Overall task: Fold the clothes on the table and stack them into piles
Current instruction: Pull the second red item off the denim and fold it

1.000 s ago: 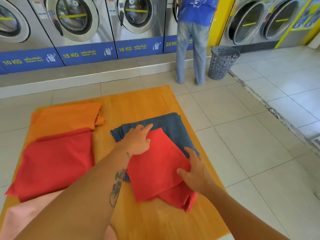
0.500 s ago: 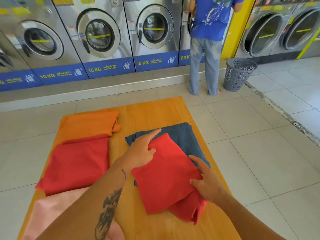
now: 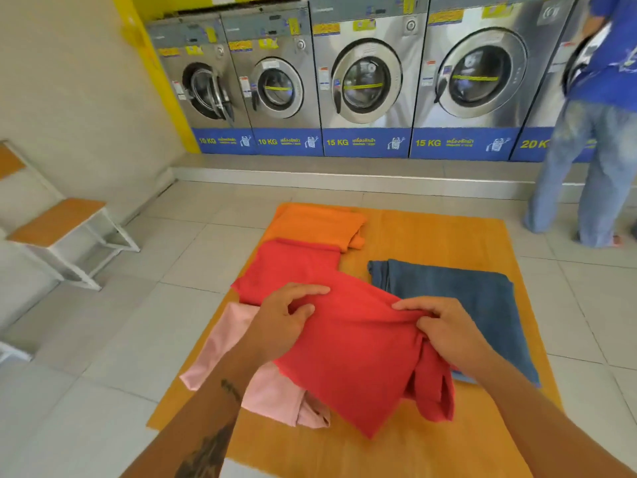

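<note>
A folded red garment [image 3: 358, 360] is lifted off the wooden table [image 3: 431, 236]. My left hand [image 3: 282, 322] grips its left edge and my right hand [image 3: 448, 329] pinches its upper right edge. It hangs over the near end of a second red garment [image 3: 293, 267] and part of a pink garment [image 3: 248, 381]. A folded blue garment [image 3: 465, 298] lies flat to the right, partly under my right hand. A folded orange garment [image 3: 317, 224] lies at the table's far left.
A row of steel washing machines [image 3: 365, 81] lines the far wall behind a raised step. A person in a blue shirt and jeans [image 3: 593, 150] stands at the far right. A white-framed wooden bench [image 3: 58, 219] stands by the left wall. Tiled floor surrounds the table.
Both hands have closed on the red garment and carried it left, off the blue garment and over the red and pink ones. The view has swung left.
</note>
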